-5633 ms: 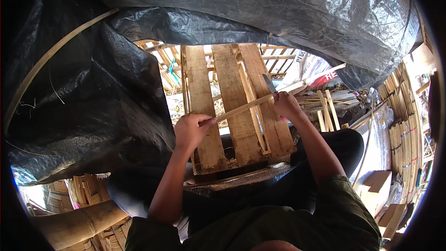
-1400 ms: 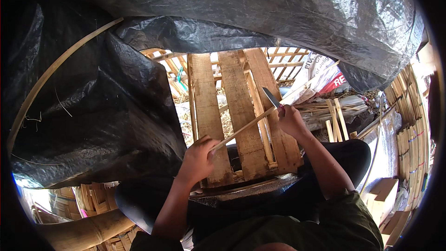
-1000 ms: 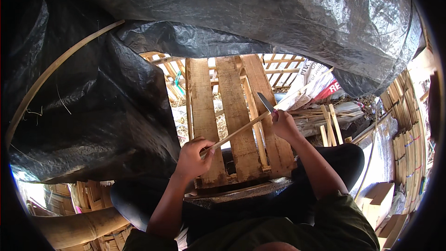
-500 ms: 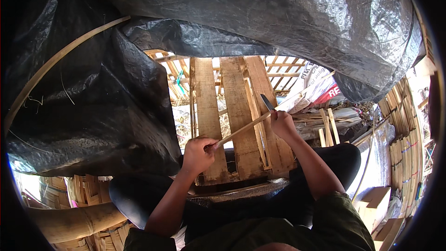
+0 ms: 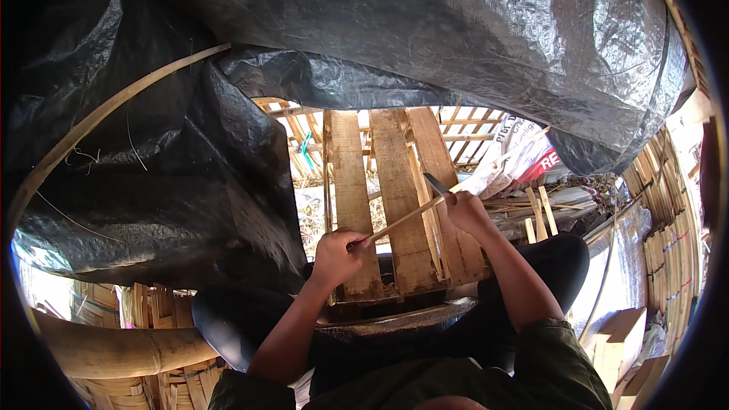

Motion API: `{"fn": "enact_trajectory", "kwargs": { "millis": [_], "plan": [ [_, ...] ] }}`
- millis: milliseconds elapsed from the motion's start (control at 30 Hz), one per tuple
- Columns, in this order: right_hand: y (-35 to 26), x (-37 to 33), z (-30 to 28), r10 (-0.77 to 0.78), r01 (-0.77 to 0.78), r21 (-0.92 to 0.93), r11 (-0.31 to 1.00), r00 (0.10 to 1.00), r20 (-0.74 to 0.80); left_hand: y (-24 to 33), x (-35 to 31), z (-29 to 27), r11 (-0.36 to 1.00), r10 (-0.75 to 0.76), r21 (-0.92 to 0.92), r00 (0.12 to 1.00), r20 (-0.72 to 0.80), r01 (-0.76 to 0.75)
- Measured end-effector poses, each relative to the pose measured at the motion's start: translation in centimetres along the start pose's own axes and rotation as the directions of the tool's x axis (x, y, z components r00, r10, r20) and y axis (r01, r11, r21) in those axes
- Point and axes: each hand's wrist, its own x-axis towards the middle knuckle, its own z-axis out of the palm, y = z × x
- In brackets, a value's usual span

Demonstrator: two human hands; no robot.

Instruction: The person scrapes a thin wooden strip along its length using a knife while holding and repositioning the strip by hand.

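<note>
Strip: the thin pale strip [image 5: 406,218] slants across in front of you, its near end in your left hand, its far part running past your right hand up toward the upper right.
Left grip: your left hand [image 5: 338,260] is closed around the strip's near end, thumb and fingers together on it.
Right grip: your right hand [image 5: 465,212] is clamped on the knife [image 5: 436,184]; your fingers hide most of its handle. You have it right at the strip, but whether those fingers also press the wood, I cannot tell.
Blade: it points up and to the left, right beside the strip; exact contact is too small to tell.
Planks: three rough planks [image 5: 402,254] stretch away from you beneath the strip.
Legs: your dark-clad knees [image 5: 558,262] spread to either side of the planks.
Right side: a printed white-and-red sack [image 5: 528,156] lies beyond your right hand, with short sticks [image 5: 541,212] nearer you and bundled slats [image 5: 668,258] farther out.
Left side: a black sheet [image 5: 152,212] hangs with a curved rod [image 5: 99,112] against it; a thick bamboo pole [image 5: 129,345] lies below.
</note>
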Motion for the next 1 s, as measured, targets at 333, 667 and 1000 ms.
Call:
{"fn": "enact_trajectory", "kwargs": {
  "millis": [333,667,1000],
  "plan": [
    [1.8,0.5,2.2,-0.053,0.073,0.084,0.994,0.975,-0.217,0.9,0.4,0.6,0.986,0.004,0.166,0.998,-0.062,0.006],
    [0.5,0.3,1.6,0.018,0.006,0.148,0.989,0.986,-0.165,0.0,0.8,0.9,0.996,0.069,0.056,0.993,-0.095,-0.064],
    [-5.0,-4.1,1.9,0.02,-0.031,0.184,0.982,0.998,0.059,-1.0,0.4,0.6,0.998,-0.025,0.054,0.999,-0.044,0.027]
  ]
}}
